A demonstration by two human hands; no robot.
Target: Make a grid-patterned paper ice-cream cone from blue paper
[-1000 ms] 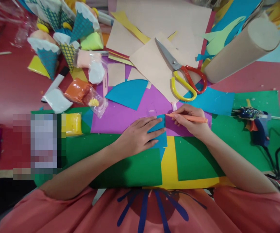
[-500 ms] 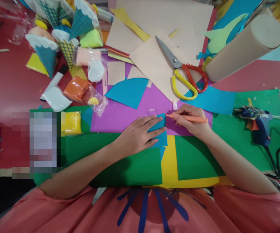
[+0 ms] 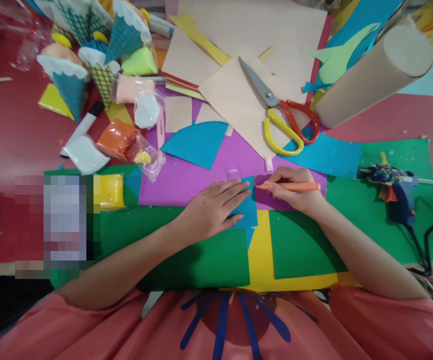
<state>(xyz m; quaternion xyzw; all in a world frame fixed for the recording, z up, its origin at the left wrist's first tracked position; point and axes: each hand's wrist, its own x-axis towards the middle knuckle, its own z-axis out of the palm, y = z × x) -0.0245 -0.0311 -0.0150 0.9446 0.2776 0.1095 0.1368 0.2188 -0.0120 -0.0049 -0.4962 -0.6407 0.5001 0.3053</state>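
Observation:
My left hand (image 3: 210,207) lies flat with its fingers stretched out, pressing a small blue foam or paper piece (image 3: 250,212) onto the purple sheet (image 3: 174,182). Part of that piece is hidden under the fingers. In a writing grip, my right hand (image 3: 301,197) holds an orange marker (image 3: 306,186). Its tip touches or hovers by the blue piece's right edge; I cannot tell which. A small pale pink cap (image 3: 268,163) rests just above the right hand. Further up, a blue fan-shaped piece (image 3: 197,142) lies on the purple sheet.
Scissors (image 3: 271,97) with red and yellow handles lie on beige sheets (image 3: 231,82). A beige roll (image 3: 366,82) and a glue gun (image 3: 400,195) are at the right. Decorated cones (image 3: 68,82) and clay packets (image 3: 118,137) crowd the upper left. Green sheets (image 3: 197,260) lie beneath my arms.
The marker tip has moved slightly down along the right edge of the blue piece. My left hand keeps its place, its fingers drawn in slightly. The view has shifted a little.

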